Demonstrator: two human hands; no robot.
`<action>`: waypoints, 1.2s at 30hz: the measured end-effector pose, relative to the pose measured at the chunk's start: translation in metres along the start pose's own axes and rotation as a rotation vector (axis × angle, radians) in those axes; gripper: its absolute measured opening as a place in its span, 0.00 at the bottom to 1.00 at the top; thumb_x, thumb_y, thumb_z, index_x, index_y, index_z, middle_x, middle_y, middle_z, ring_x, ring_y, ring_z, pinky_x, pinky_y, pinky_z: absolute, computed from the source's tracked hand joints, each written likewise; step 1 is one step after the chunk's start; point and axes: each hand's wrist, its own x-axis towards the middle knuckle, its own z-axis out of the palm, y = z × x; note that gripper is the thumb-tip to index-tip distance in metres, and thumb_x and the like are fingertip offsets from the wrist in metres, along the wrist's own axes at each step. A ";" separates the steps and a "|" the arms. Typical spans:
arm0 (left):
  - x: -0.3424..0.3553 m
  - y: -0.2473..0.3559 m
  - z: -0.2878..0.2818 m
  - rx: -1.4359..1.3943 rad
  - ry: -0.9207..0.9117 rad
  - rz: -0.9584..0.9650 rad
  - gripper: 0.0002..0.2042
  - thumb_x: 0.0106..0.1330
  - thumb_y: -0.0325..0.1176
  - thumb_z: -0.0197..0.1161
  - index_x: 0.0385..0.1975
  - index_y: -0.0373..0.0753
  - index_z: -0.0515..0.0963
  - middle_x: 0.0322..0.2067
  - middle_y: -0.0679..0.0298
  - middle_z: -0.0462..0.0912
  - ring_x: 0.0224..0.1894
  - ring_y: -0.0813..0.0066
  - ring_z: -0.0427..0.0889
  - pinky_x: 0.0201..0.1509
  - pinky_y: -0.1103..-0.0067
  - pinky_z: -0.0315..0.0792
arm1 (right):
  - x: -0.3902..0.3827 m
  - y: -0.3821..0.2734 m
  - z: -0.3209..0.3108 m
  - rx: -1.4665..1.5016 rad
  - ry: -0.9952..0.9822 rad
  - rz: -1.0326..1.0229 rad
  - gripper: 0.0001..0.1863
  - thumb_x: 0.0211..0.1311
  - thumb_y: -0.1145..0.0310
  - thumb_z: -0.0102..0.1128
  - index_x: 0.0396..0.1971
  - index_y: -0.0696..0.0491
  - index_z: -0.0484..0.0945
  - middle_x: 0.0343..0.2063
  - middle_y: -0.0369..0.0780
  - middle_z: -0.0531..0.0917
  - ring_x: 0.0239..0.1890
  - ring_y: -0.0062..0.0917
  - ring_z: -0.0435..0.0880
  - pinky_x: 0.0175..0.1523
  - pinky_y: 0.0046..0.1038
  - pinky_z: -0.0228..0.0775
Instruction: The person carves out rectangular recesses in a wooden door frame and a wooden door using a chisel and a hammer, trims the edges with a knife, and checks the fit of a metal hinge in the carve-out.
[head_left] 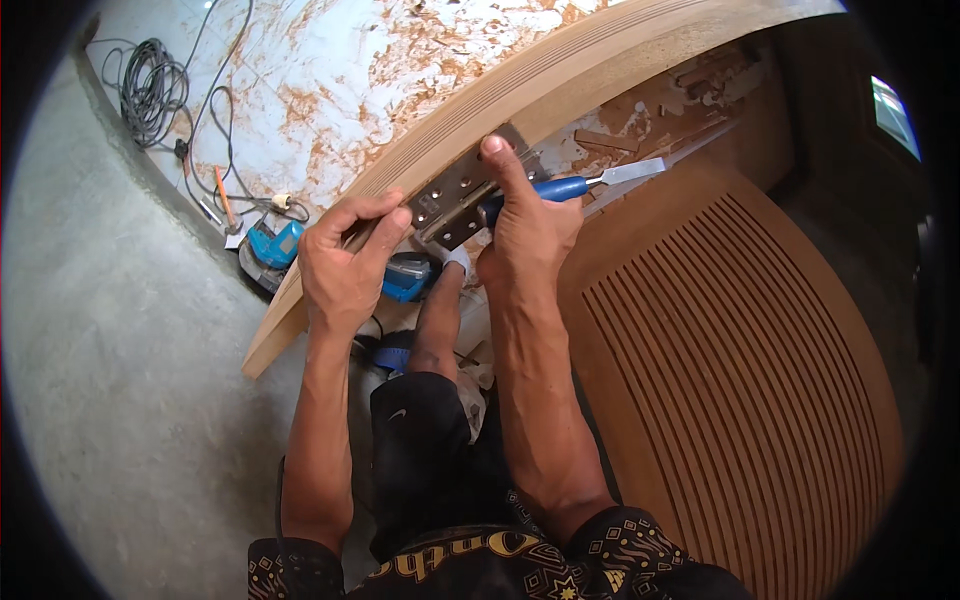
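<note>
A dark metal butt hinge with several screw holes lies against the edge of a long wooden board. At the hinge's left end, my left hand is closed, thumb and forefinger pinching its corner. My right hand wraps round a chisel, whose blue handle crosses the palm and whose flat steel blade points right. The right thumb presses on the hinge's upper leaf. The fingers behind the chisel handle are hidden.
A slatted brown wooden panel fills the right side. Beyond the board lie wood shavings, a coiled black cable, an orange-handled hammer and a teal power tool. Another blue power tool sits beside my leg.
</note>
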 end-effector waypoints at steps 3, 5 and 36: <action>0.004 0.006 -0.004 0.027 -0.015 0.028 0.11 0.68 0.27 0.74 0.47 0.30 0.87 0.45 0.55 0.91 0.46 0.77 0.87 0.54 0.79 0.81 | 0.009 0.010 0.001 0.040 -0.063 -0.128 0.28 0.54 0.77 0.82 0.54 0.64 0.77 0.42 0.43 0.87 0.41 0.29 0.89 0.45 0.30 0.84; 0.005 0.006 -0.004 0.002 -0.052 0.006 0.13 0.68 0.27 0.74 0.50 0.30 0.87 0.46 0.58 0.90 0.48 0.78 0.86 0.56 0.79 0.79 | 0.008 0.007 0.005 0.034 -0.033 -0.146 0.28 0.55 0.78 0.82 0.54 0.63 0.78 0.42 0.43 0.88 0.41 0.29 0.89 0.46 0.30 0.85; -0.013 -0.015 0.001 0.382 0.002 0.452 0.21 0.59 0.35 0.80 0.52 0.37 0.84 0.49 0.53 0.89 0.50 0.55 0.88 0.56 0.68 0.80 | 0.027 -0.001 -0.134 -0.222 0.188 -0.311 0.28 0.65 0.70 0.78 0.56 0.57 0.68 0.43 0.40 0.81 0.47 0.26 0.83 0.54 0.28 0.79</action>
